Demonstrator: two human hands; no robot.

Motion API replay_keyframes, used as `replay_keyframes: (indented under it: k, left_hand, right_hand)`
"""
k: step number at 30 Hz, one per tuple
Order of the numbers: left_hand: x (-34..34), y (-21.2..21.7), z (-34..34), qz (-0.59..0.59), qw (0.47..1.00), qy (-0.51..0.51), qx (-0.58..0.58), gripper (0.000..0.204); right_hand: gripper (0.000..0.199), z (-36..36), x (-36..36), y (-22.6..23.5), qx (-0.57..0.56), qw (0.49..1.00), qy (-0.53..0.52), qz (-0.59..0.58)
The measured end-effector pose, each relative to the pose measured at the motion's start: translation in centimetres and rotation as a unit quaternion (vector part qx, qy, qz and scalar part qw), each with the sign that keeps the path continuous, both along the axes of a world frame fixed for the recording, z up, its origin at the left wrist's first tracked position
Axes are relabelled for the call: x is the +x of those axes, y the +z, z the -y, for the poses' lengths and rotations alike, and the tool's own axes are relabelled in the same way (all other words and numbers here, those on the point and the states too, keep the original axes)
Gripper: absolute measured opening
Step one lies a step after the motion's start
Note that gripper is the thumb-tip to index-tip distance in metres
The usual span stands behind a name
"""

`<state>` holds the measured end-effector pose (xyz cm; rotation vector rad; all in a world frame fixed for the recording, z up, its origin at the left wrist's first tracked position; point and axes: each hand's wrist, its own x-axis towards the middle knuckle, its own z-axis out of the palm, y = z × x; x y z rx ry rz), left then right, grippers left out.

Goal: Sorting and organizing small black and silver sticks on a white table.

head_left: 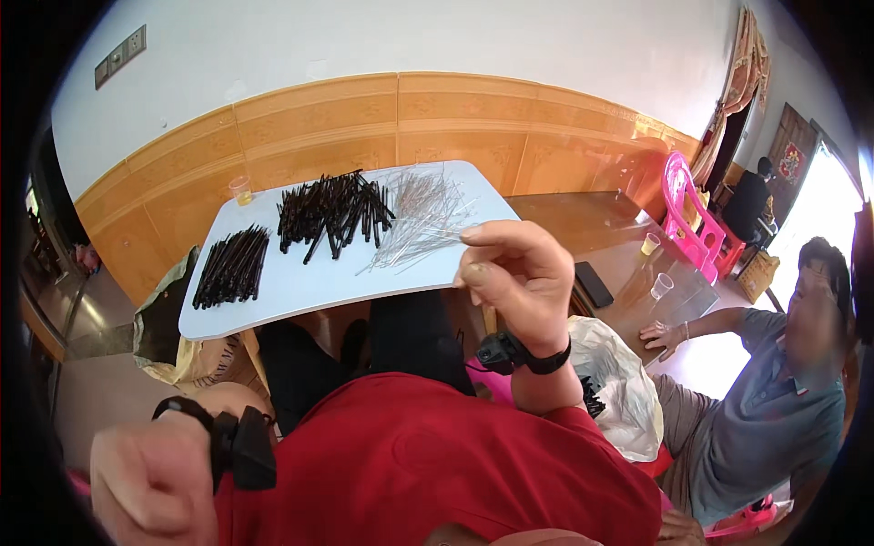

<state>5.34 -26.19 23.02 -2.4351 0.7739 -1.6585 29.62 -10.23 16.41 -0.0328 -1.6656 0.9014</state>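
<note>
My left hand [150,478] is low at the left, off the table, curled into a fist; whatever it may hold is hidden. Over the table's front right edge, my right hand [521,287] has its fingers bent and its thumb drawn in toward them. Anything thin between those fingertips is too small to make out. Just beyond it lies a loose spread of thin clear sticks [423,218]. A heap of thin black sticks [332,214] is left of these, and a neater row of black sticks [230,267] lies farther left. All rest on the white tabletop [300,289].
A plastic cup [240,190] stands at the back left. Right of the table, a brown low table [583,218] bears a phone [594,284] and two cups. A white bag [628,391] with black sticks is by my right arm. Another person [756,409] sits at the right.
</note>
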Motion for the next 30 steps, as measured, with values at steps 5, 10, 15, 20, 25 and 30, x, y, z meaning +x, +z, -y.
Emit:
replay_keyframes:
  k: [5, 10, 15, 20, 25, 30]
  left_hand:
    - [0.3, -2.7, -5.1, 0.002, 0.951, 0.109, -0.29, 0.038]
    - [3.9, -4.8, -10.5, -0.138, 0.815, 0.468, -0.313, 0.044]
    - [2.9, -2.5, -5.3, 0.123, 0.882, 0.377, -0.253, 0.033]
    - [1.4, -2.9, -3.1, 0.11, 0.945, 0.3, -0.075, 0.023]
    - [3.3, -3.0, -4.0, 0.105, 0.923, 0.352, -0.113, 0.013]
    - [4.7, 0.8, -11.2, 0.066, 0.887, 0.446, -0.097, 0.013]
  right_hand:
    - [0.029, 0.0, 1.0, 0.9, -0.082, 0.995, 0.048, -0.017]
    - [0.024, -2.7, 0.9, 1.3, 0.189, 0.934, -0.266, 0.143]
    - [0.009, 2.8, 4.1, 0.6, 0.148, 0.931, -0.3, -0.145]
    - [0.019, 4.7, 3.5, 0.9, 0.355, 0.874, -0.186, -0.277]
    - [0.022, 4.4, 2.8, 0.6, 0.349, 0.858, -0.247, -0.286]
    - [0.027, -0.3, -0.7, 3.1, 0.161, 0.903, -0.388, -0.093]
